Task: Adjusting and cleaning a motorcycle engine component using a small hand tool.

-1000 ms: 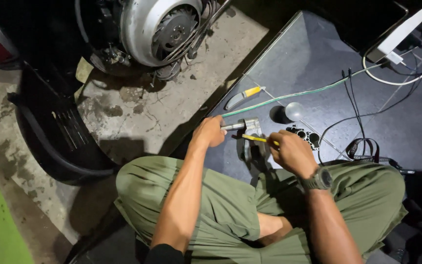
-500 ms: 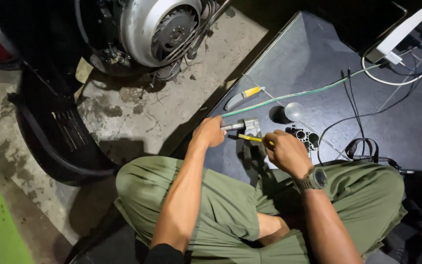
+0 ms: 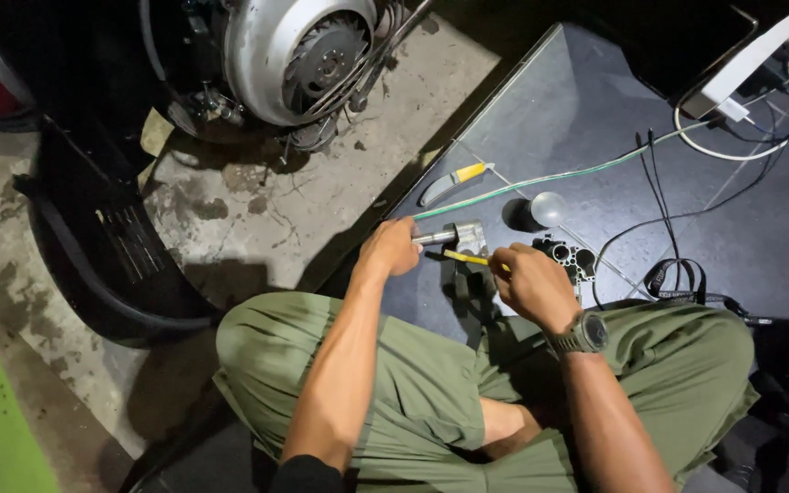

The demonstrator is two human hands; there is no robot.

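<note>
hands meet over a small metal part [image 3: 464, 239] on the dark floor mat [image 3: 595, 110], just ahead of the knees. left hand [image 3: 393, 246] has its grip closed on the part's short silver shaft, steadying it. right hand [image 3: 530, 285] has its grip closed on a yellow-handled tool [image 3: 468, 258], tip at the part. this looks like a prying or loosening step; the next move likely calls for a firm hold and careful pressure. the part is pale, blocky, dull grey.
</note>
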